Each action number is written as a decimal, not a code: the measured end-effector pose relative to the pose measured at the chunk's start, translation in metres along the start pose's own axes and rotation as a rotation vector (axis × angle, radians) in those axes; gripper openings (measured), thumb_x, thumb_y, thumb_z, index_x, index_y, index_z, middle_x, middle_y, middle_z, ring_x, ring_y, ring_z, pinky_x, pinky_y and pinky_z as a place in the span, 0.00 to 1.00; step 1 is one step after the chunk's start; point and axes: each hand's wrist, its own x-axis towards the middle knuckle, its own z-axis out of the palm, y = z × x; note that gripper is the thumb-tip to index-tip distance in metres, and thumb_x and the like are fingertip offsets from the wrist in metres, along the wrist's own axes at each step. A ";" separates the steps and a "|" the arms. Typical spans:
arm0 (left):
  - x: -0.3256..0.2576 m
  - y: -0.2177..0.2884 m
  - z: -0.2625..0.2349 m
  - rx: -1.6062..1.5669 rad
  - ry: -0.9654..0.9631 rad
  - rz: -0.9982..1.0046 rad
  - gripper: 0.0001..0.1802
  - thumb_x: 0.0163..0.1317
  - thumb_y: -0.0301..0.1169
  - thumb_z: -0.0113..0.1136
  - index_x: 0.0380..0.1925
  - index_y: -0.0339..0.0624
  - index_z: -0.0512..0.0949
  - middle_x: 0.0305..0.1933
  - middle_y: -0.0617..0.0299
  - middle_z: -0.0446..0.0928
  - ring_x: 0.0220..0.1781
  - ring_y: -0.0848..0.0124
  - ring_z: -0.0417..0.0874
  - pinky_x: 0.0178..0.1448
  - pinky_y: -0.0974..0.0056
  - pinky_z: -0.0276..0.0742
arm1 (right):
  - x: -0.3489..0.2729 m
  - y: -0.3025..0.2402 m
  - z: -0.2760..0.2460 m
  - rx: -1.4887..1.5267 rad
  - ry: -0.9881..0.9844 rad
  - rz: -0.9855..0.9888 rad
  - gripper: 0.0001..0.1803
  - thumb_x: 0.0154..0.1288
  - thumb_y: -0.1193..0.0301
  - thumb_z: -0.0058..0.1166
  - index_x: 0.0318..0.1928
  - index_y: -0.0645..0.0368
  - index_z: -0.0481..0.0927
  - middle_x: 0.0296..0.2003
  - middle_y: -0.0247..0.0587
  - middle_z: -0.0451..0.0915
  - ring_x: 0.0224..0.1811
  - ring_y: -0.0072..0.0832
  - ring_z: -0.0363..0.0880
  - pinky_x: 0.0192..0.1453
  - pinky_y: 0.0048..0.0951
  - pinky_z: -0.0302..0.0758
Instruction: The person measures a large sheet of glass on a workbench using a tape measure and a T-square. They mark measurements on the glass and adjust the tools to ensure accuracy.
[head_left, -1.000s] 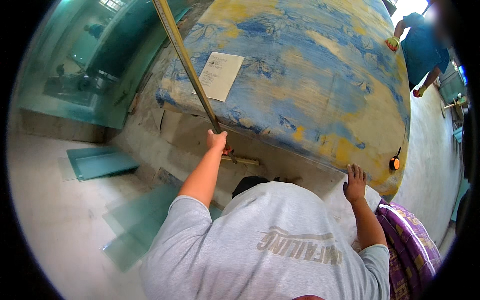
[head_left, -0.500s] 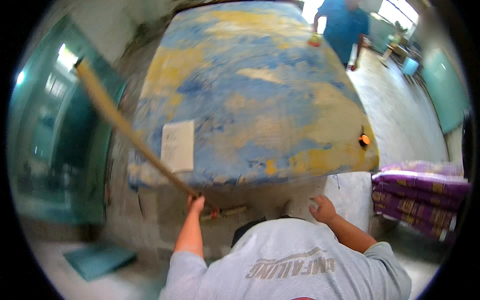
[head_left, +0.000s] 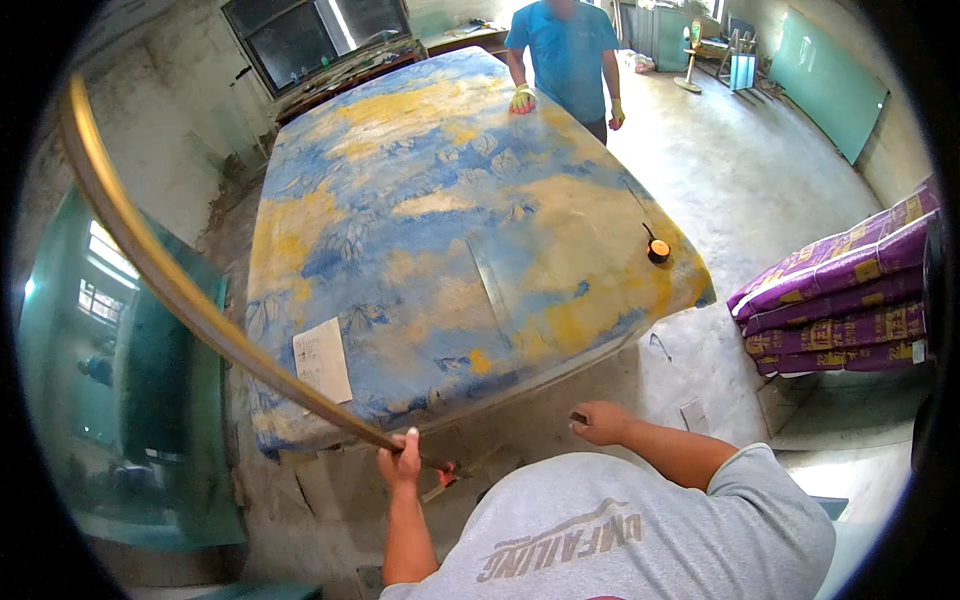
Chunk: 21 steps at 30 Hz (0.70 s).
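My left hand [head_left: 400,460] is closed around the near end of a long wooden T-square [head_left: 240,345], which slants up over the table's left corner. A short crosspiece with a red part [head_left: 446,474] shows just beyond the grip. My right hand [head_left: 600,424] is closed on a small dark object [head_left: 579,417], held apart from the table's near edge; its kind is unclear. In front stands a large table [head_left: 400,290] covered in blue and yellow cloth. On it lie a handwritten sheet of paper [head_left: 322,362], an orange and black tape measure [head_left: 657,250] and a narrow glassy strip [head_left: 488,285].
A person in a blue shirt [head_left: 565,50] and gloves stands at the table's far right side. Stacked purple sacks [head_left: 840,300] are on the right. Large glass sheets lean against the left [head_left: 120,400] and right [head_left: 830,85] walls.
The view has turned right. My left hand still grips the T-square. My right hand has drawn closer to the table's near edge, and the dark object now shows in it.
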 end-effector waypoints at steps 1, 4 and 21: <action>-0.018 0.040 0.006 0.012 -0.082 0.092 0.21 0.65 0.36 0.67 0.18 0.45 0.69 0.20 0.69 0.67 0.26 0.74 0.69 0.36 0.61 0.71 | -0.003 0.012 0.008 0.017 0.018 -0.048 0.20 0.68 0.54 0.57 0.49 0.54 0.84 0.43 0.54 0.86 0.46 0.57 0.83 0.51 0.53 0.79; -0.053 0.107 0.046 -0.332 -0.220 0.425 0.15 0.65 0.22 0.65 0.23 0.44 0.71 0.23 0.69 0.71 0.24 0.76 0.73 0.33 0.64 0.74 | -0.023 0.014 0.012 0.008 -0.032 -0.099 0.19 0.68 0.54 0.56 0.47 0.56 0.84 0.44 0.56 0.85 0.46 0.59 0.82 0.51 0.53 0.78; -0.260 0.390 0.226 -0.219 -0.790 0.770 0.35 0.62 0.63 0.68 0.46 0.37 0.79 0.38 0.62 0.82 0.41 0.70 0.84 0.47 0.64 0.81 | -0.101 -0.032 -0.105 0.912 0.278 -0.427 0.17 0.73 0.60 0.62 0.35 0.59 0.76 0.24 0.30 0.69 0.30 0.20 0.68 0.34 0.29 0.71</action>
